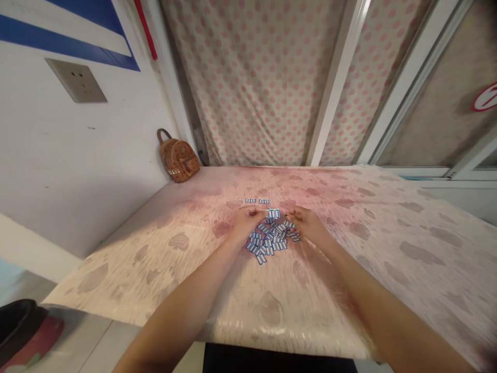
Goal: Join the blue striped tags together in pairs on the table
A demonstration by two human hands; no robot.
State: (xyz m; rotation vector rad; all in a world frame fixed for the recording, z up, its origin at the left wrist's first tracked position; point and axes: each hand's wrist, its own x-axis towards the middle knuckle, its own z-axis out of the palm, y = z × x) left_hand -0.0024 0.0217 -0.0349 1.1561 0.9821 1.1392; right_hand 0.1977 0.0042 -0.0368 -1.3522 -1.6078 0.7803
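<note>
My left hand (pixel 248 220) is closed, its thumb and fingertips pinching a small white label with blue borders (pixel 274 213), held up above the table. My right hand (pixel 305 220) is just right of that label, with its fingers pinched together; whether anything is between them is too small to make out. Under and between both hands lies a loose pile of similar blue-and-white labels (pixel 267 246), overlapping at many angles. Beyond my left hand, two short strips of labels, one on the left (pixel 250 200) and one on the right (pixel 264 201), lie side by side in a row.
A patterned, glossy cloth (pixel 267 308) covers the table. At its far left corner a small brown backpack (pixel 180 159) leans against the wall. Polka-dot curtains (pixel 264 83) hang behind the table. A dark and red bin-like object (pixel 29 334) stands on the floor at the left.
</note>
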